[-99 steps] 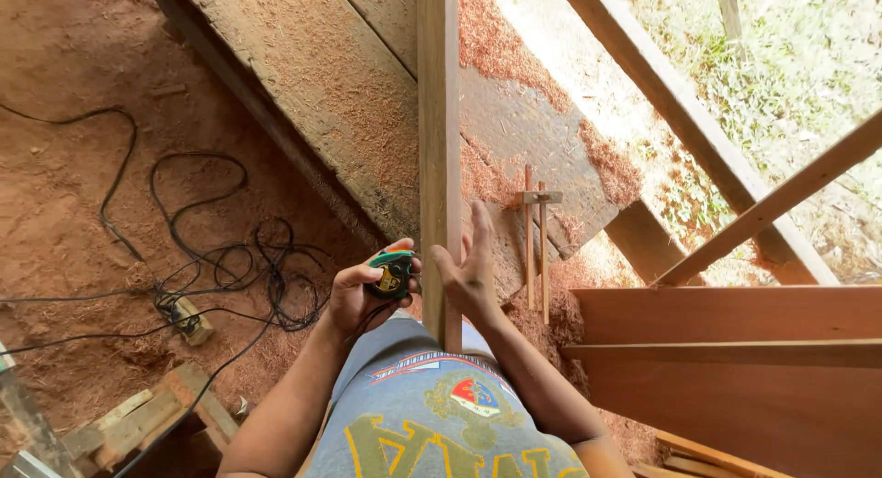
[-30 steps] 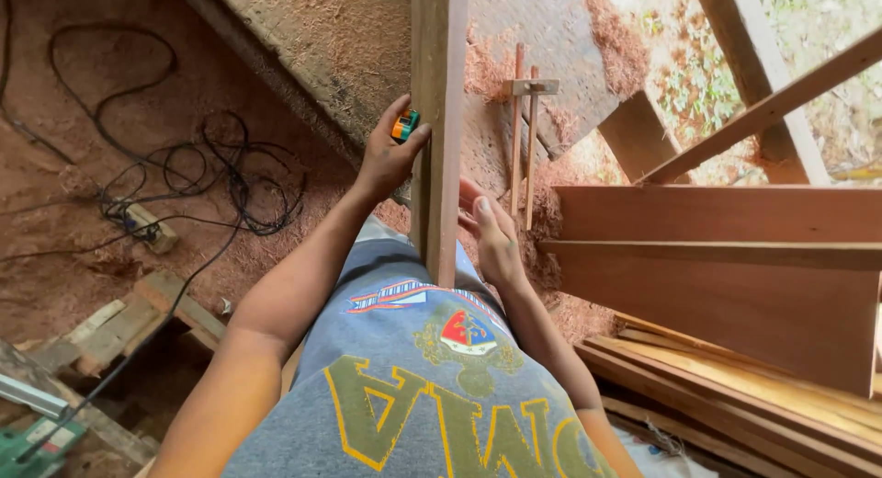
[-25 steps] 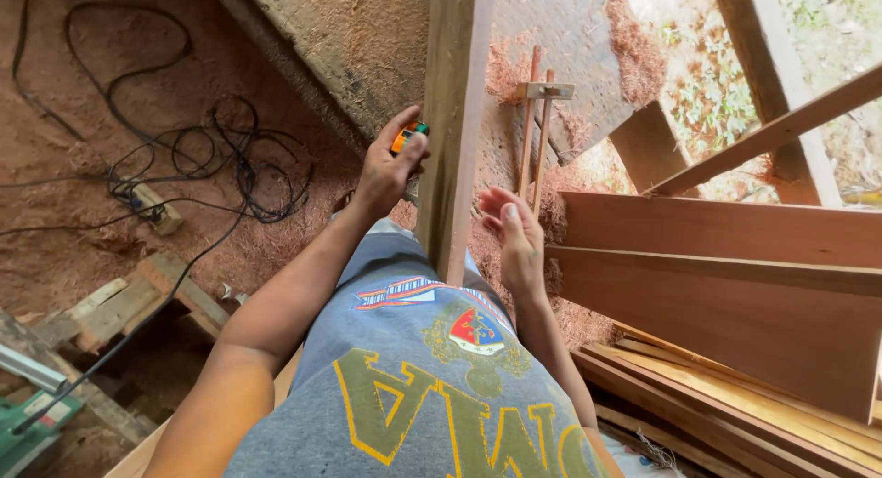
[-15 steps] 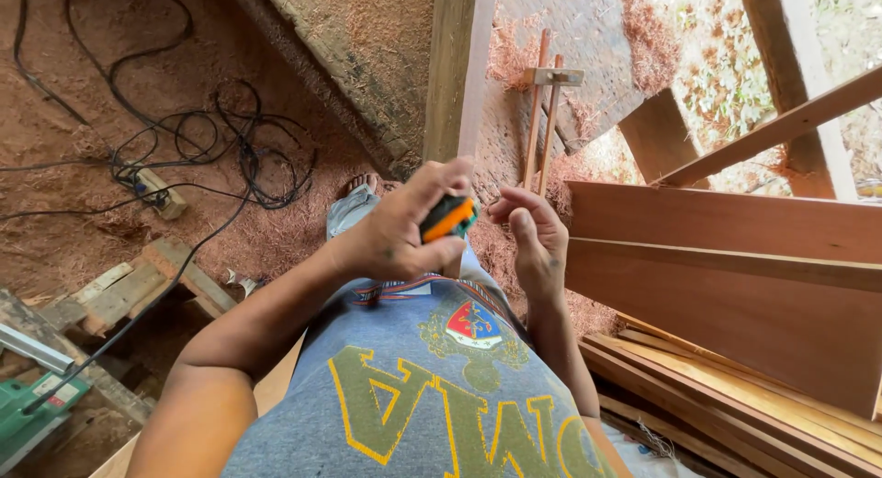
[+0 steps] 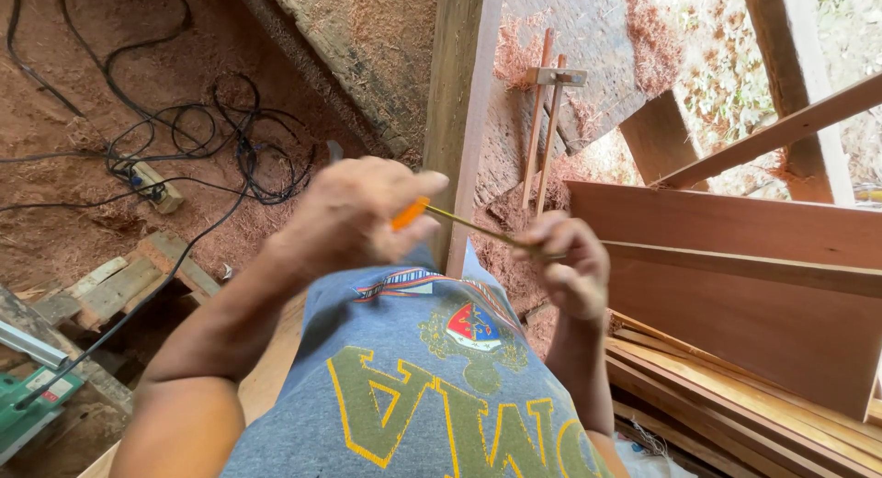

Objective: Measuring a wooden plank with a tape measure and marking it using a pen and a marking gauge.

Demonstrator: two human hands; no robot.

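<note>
Both hands' grips clench a tape measure (image 5: 411,211) above sawdust-strewn floor (image 5: 73,92), beside stacked boards (image 5: 735,294).

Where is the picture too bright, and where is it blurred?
Head view: the top right corner, past the beams, is washed out by daylight; the left hand is slightly motion-blurred, the right hand sharper; the boards are evenly lit.

head camera looks steeply down, close over hands and torso
</note>
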